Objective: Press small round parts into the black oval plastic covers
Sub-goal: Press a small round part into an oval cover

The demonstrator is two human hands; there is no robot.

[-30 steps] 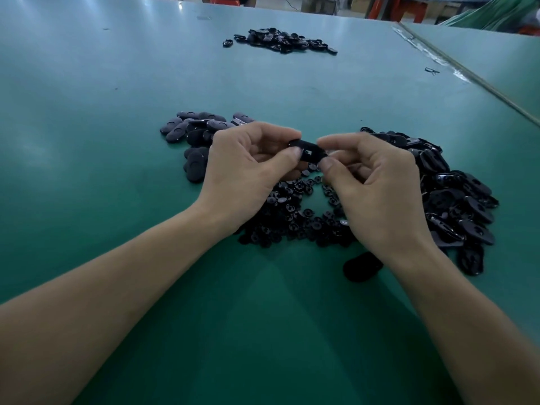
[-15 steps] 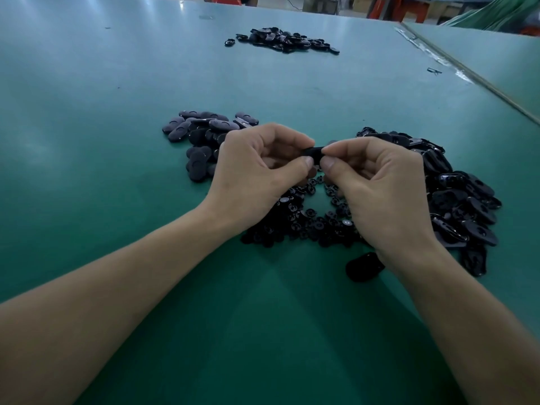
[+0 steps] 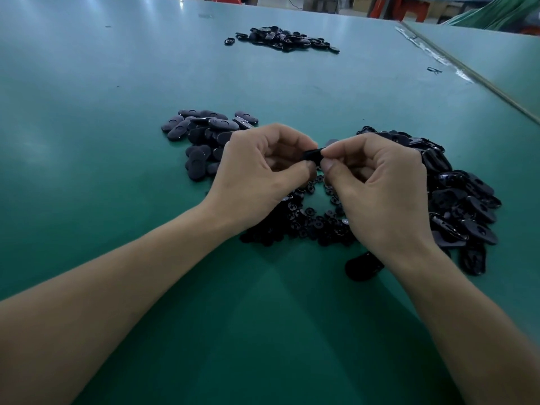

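Two bare hands meet over a wide green table top (image 3: 117, 83). The left hand (image 3: 257, 176) and the right hand (image 3: 380, 194) both pinch one black oval plastic cover (image 3: 312, 154) between thumb and first finger. The other fingers are curled in. The cover is up in the air, off the table. Only a small dark bit of it shows between the fingertips. It cannot be seen whether a round part sits in it.

Under the hands, at 6 o'clock from the held cover, lies a heap of small black round parts (image 3: 309, 220). At 3 o'clock from the hands is a big pile of shiny black oval covers (image 3: 461, 200), lying every which way. At 10 o'clock is a smaller pile of dull dark oval covers (image 3: 204, 135), lying round side up. One lone black cover (image 3: 362, 266) lies at 5 o'clock, just beside the right wrist. Far off at 12 o'clock, near the table's back edge, is another pile of black pieces (image 3: 283, 39). A tiny black bit (image 3: 434, 70) lies alone at 2 o'clock.
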